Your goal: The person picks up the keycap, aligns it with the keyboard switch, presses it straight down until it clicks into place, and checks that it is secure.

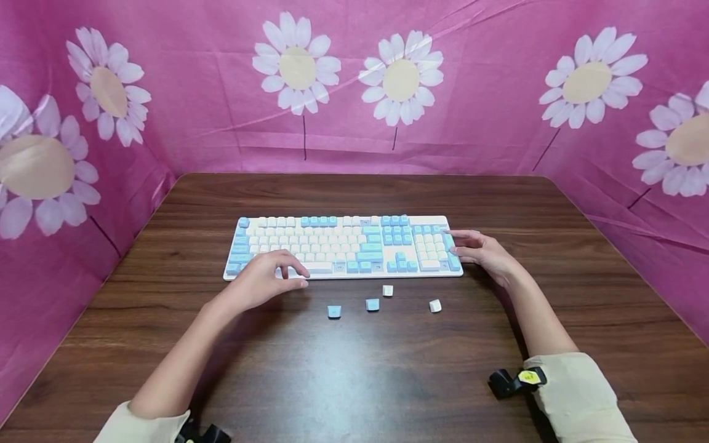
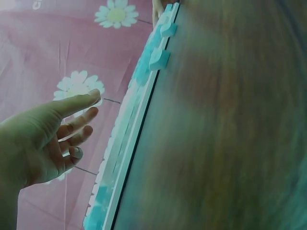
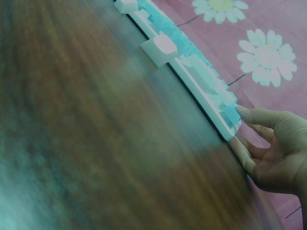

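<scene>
A white-and-blue keyboard [image 1: 332,275] lies across the middle of the table. My left hand [image 1: 266,280] hovers at its front left edge, fingers loosely bent and holding nothing; the left wrist view shows the same hand [image 2: 45,139] with thumb and fingers apart. At the keyboard's right end, my right hand [image 1: 490,255] grips the edge, with a digit on a blue key and others low at the side in the right wrist view. In front of the keyboard lie a blue keycap [image 1: 335,312], another blue keycap [image 1: 373,304], a white keycap [image 1: 388,290] and a second white keycap [image 1: 435,306].
Brown wood-grain table [image 1: 343,381] surrounds the keyboard. A pink cloth [image 1: 221,80] with daisies hangs behind and at both sides. Black wrist cameras sit by the cuffs, such as the right one [image 1: 504,384]. A few keyboard spots, such as a greyish gap [image 1: 339,268], show no cap.
</scene>
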